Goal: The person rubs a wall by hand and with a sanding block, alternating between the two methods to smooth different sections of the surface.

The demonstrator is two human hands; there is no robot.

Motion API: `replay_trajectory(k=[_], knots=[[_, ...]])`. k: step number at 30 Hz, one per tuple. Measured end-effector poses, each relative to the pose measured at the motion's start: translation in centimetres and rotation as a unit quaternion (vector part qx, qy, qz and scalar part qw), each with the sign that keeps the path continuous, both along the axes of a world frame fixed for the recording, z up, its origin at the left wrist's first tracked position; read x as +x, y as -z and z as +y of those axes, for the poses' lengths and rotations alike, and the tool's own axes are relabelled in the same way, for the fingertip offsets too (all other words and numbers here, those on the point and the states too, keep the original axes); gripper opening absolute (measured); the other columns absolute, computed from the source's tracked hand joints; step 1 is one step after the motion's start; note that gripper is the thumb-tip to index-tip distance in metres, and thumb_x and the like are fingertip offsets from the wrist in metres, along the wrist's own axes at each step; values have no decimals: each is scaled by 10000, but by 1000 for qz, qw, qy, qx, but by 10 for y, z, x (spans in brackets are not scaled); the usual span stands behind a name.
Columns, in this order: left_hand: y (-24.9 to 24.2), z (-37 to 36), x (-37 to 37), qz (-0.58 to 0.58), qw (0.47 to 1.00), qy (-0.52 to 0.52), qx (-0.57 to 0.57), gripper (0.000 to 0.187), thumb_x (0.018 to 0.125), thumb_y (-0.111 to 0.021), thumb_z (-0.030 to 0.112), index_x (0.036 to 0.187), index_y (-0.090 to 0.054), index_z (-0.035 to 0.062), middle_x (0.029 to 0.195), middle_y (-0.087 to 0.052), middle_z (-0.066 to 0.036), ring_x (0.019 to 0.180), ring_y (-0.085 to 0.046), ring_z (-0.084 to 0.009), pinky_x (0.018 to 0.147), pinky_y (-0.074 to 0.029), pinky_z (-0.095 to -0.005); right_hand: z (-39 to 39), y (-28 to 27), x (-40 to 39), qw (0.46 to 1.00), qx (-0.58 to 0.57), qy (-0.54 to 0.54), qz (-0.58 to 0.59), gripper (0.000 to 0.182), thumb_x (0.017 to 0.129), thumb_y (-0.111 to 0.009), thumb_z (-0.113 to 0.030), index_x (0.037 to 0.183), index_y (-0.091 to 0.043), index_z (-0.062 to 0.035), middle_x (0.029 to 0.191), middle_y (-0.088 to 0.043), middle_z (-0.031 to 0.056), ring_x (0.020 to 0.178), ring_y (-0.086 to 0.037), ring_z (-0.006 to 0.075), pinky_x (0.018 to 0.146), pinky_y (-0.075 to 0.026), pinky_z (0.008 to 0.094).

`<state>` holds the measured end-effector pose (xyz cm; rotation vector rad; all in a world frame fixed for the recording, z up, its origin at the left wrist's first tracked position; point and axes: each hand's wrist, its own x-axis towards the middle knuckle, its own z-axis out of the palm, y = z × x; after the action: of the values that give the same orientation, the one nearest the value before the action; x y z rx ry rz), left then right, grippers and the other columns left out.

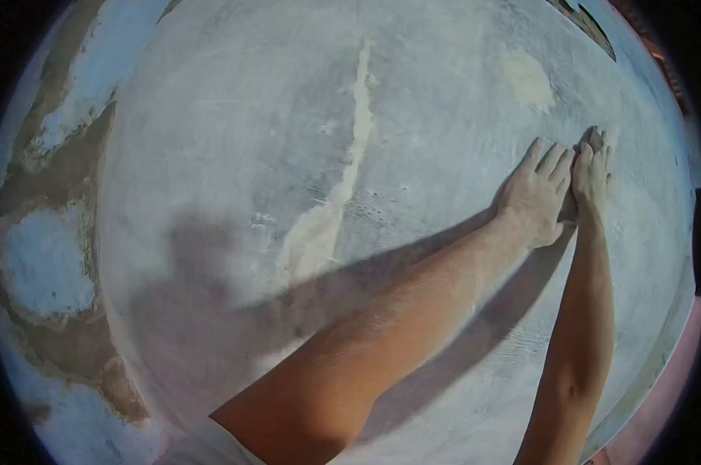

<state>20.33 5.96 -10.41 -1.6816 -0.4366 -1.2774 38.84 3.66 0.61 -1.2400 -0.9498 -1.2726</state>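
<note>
1. Head view: closest, at bottom left, a pale sleeve (pixel 207 448) around the upper left arm (pixel 366 341); at bottom right, the bare right arm (pixel 579 333), rising steeply.
2. Farther up, right of centre, the left hand (pixel 535 194) laid flat, with fingers straight, slightly spread, and thumb out to the right.
3. Just beside it, the right hand (pixel 591 178), seen edge-on, with fingers pointing up; dark areas around its fingers, so cannot tell whether pinching anything.
4. Directly behind both, filling most of the view, the grey plastered wall (pixel 443 93), bearing a cream filler streak (pixel 358 132), a cream patch (pixel 529 81) and shadows.
5. Along the left, blue paint (pixel 46 263) among rough brown areas.
</note>
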Motion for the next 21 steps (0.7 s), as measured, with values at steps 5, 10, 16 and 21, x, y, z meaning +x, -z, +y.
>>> replay_trajectory(k=[5,10,16,21], knots=[[-14,36,-54,3,999,35,-6,864,1062,-451,655,1680,-354,60,1773,-292,-99,1648,-201,-267,1347,-66,-553,37,-33,-30,999,-13,16,-33,682,1114,-322,-456,1739,-237,-196,1826,-161,57,1683,-105,319,1311,-70,640],[27,-16,-155,-14,999,43,-2,871,1048,-493,654,1653,-397,34,1753,-328,-113,1643,-211,-270,1347,-78,-535,-22,2,-141,996,-2,68,-61,703,1113,-336,-483,1746,-213,-204,1826,-160,46,1679,-140,307,1312,-60,650],[54,-21,-289,-79,996,27,-23,891,1066,-415,679,1634,-410,-8,1732,-353,-170,1645,-211,-294,1346,-95,-505,-20,10,-323,977,-15,136,-160,670,1110,-357,-445,1723,-278,-184,1810,-221,43,1672,-171,290,1312,-89,656],[71,31,-433,-135,991,20,-7,882,1093,-357,683,1634,-402,-11,1732,-346,-168,1633,-236,-292,1346,-135,-495,19,25,-506,973,-33,101,-206,642,1119,-389,-410,1703,-307,-156,1795,-262,39,1670,-161,262,1323,-122,637]])
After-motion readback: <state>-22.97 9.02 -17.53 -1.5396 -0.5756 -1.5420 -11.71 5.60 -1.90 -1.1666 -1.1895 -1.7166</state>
